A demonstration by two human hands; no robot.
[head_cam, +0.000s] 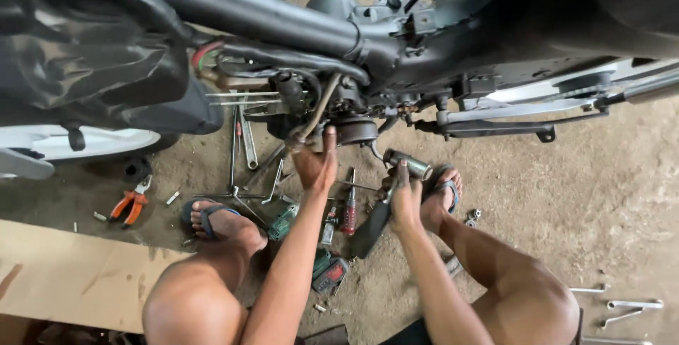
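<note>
Squatted on a dusty concrete floor point(566, 196) beside a black-framed motorcycle point(368, 41), knees spread, feet in blue-strapped flip-flops. Left hand point(316, 163) raised to the grimy underside of the engine, fingers closed around a thin greasy metal part there, just beside a round dark engine cover point(356, 131); exactly what was pinched could not be made out. Right hand point(404, 200) wrapped tight around the handle of a dark power tool with a shiny cylindrical metal head point(409, 164), head angled up toward the engine and not quite touching it, tool body hanging down between the feet. Scattered on the ground between the feet: a red-handled screwdriver point(349, 212), a green and black tool point(283, 223) and a small green and red box-shaped item point(329, 272). Farther left, orange-handled pliers point(131, 203) lying near the left foot, long silver wrenches point(249, 148) under the engine. Well off to the right, several silver spanners point(633, 306) resting by the right knee. Flat brown cardboard sheet point(71, 274) at lower left.
</note>
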